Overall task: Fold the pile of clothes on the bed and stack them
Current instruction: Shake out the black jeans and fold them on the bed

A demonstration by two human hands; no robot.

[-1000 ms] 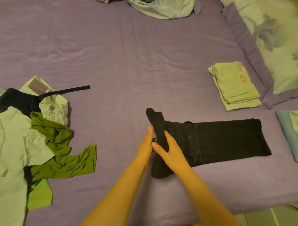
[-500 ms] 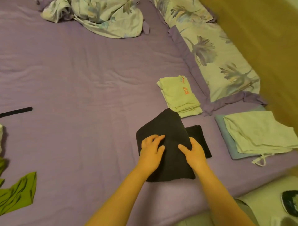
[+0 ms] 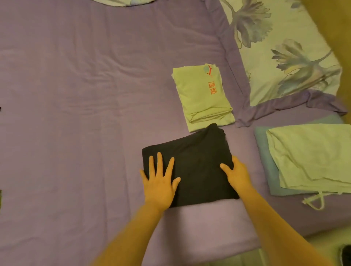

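Black trousers [image 3: 197, 167], folded into a rough square, lie on the purple bed sheet [image 3: 85, 114] near its front edge. My left hand [image 3: 159, 182] presses flat on the square's left side with fingers spread straight. At the right edge, my right hand [image 3: 237, 174] rests with its thumb on top and its fingers hidden along the side of the fold. Just beyond the trousers lies a folded light green garment [image 3: 201, 95] with red print. A folded pale green piece [image 3: 311, 155] sits on a folded teal one [image 3: 266, 155] to the right.
A floral pillow [image 3: 281, 49] with a purple border lies at the back right. A crumpled floral cloth [image 3: 121, 1] shows at the top edge. The bed's front edge [image 3: 284, 239] runs along the bottom right, floor below it. Scraps of green clothing [image 3: 1, 199] peek in at far left.
The long trousers were folded over into a compact square covering the lower layer. Both hands moved apart onto its left and right sides. The view swung right, leaving the unfolded pile out of sight.
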